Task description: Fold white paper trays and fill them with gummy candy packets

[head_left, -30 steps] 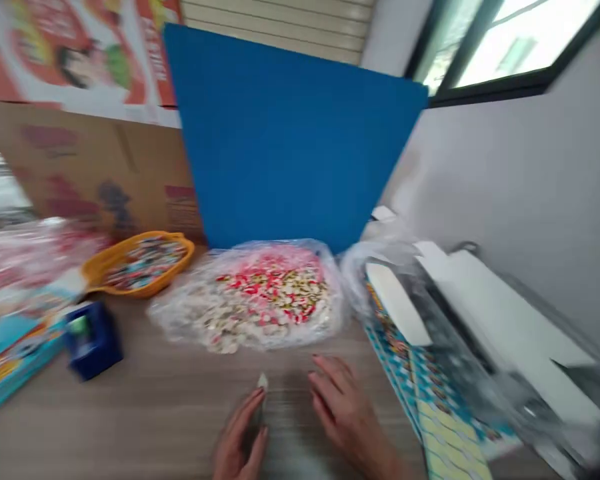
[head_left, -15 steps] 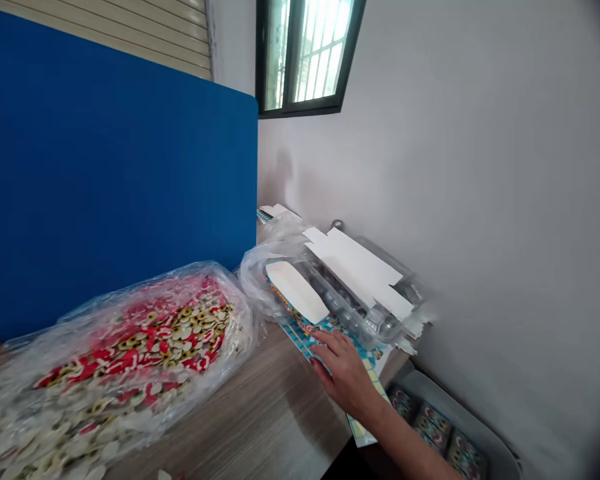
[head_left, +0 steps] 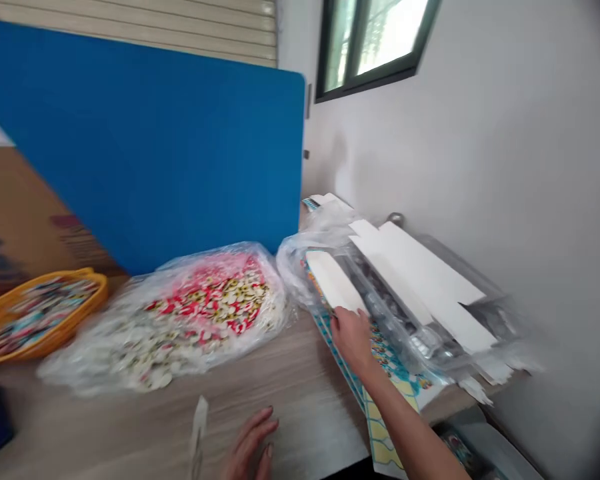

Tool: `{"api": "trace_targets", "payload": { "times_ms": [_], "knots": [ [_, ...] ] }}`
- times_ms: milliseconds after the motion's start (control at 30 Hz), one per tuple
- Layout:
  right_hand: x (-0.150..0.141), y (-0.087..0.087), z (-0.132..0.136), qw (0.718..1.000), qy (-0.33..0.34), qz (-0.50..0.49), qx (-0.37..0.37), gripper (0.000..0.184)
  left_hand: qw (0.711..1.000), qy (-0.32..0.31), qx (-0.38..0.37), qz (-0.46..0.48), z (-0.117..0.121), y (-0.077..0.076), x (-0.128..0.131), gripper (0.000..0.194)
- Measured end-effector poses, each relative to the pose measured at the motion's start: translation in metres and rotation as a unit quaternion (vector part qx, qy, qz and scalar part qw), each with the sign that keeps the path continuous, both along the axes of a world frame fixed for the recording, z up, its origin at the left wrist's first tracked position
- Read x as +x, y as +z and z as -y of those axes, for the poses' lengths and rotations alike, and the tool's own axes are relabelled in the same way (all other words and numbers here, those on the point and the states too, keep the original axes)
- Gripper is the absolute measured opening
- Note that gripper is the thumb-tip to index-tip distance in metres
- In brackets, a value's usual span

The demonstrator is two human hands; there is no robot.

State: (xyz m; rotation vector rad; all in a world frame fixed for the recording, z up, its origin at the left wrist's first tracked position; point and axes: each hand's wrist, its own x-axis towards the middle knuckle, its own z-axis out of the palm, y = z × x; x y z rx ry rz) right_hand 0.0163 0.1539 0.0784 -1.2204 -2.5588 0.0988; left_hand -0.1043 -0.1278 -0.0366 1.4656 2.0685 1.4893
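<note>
Card sheet (head_left: 385,357) under open right hand (head_left: 353,340)

Right hand (head_left: 353,340) reaches forward, fingers bent down; left hand (head_left: 250,445) sits lower, fingers loosely spread

1. Two bare hands: right hand (head_left: 351,340), left hand (head_left: 250,445).
2. One clear plastic bag (head_left: 215,313), left of the right hand.
3. One white card tray (head_left: 334,280), at the right hand.
4. One white paper slip (head_left: 199,427), beside the left hand.
</note>
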Motion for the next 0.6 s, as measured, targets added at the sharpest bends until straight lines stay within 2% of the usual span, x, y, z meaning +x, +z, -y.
{"api": "trace_targets", "payload": {
  "times_ms": [67,133,200,267,367,433,533,600],
  "knots": [
    [0.025,-0.003,0.022,0.996,0.062,-0.054,0.040,0.018,0.999,0.038,-0.031,0.025,0.015,0.012,-0.003,0.027],
    [0.052,-0.004,0.048,0.976,0.181,-0.106,0.063,0.015,0.990,0.104,-0.041,0.084,0.029,0.023,-0.008,0.031],
    [0.070,-0.005,0.076,0.938,0.325,-0.113,0.050,0.019,0.968,0.175,-0.013,0.178,0.041,0.032,-0.015,0.040],
    [0.071,-0.007,0.106,0.896,0.430,-0.105,0.031,0.026,0.932,0.237,0.051,0.270,0.052,0.039,-0.026,0.048],
    [0.040,-0.021,0.148,0.869,0.489,-0.078,-0.006,0.027,0.883,0.322,0.151,0.306,0.071,0.046,-0.051,0.055],
    [0.005,-0.036,0.169,0.860,0.506,-0.061,-0.015,0.024,0.874,0.367,0.166,0.273,0.088,0.049,-0.070,0.057],
    [-0.049,-0.057,0.192,0.839,0.540,-0.065,0.017,0.023,0.869,0.440,0.124,0.190,0.116,0.056,-0.102,0.056],
    [-0.079,-0.060,0.204,0.824,0.560,-0.081,0.035,0.019,0.870,0.478,0.060,0.100,0.130,0.064,-0.133,0.049]
  ]
}}
